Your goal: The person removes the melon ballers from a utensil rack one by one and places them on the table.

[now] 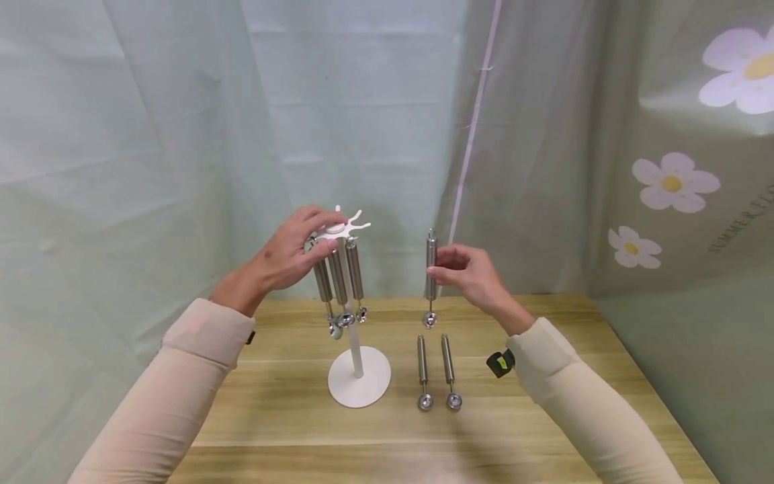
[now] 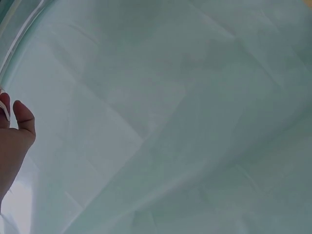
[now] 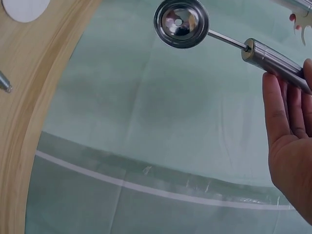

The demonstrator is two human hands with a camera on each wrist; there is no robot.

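A white stand [image 1: 358, 366] with a branched hook top [image 1: 345, 225] rises from a round base on the wooden table [image 1: 290, 403]. Three steel scoops [image 1: 340, 279] hang from its hooks. My left hand [image 1: 299, 249] grips the hook top from the left; in the left wrist view only its fingertips [image 2: 14, 126] show. My right hand [image 1: 468, 269] pinches a fourth steel scoop [image 1: 431, 279] upright in the air to the right of the stand, bowl end down. The right wrist view shows that scoop's bowl [image 3: 181, 23] and handle [image 3: 275, 63] against my fingers [image 3: 282, 122].
Two more steel scoops [image 1: 422, 373] [image 1: 449, 373] lie side by side on the table right of the stand's base. Pale green curtains [image 1: 181, 134] close off the back and left; a flowered curtain [image 1: 677, 181] hangs on the right.
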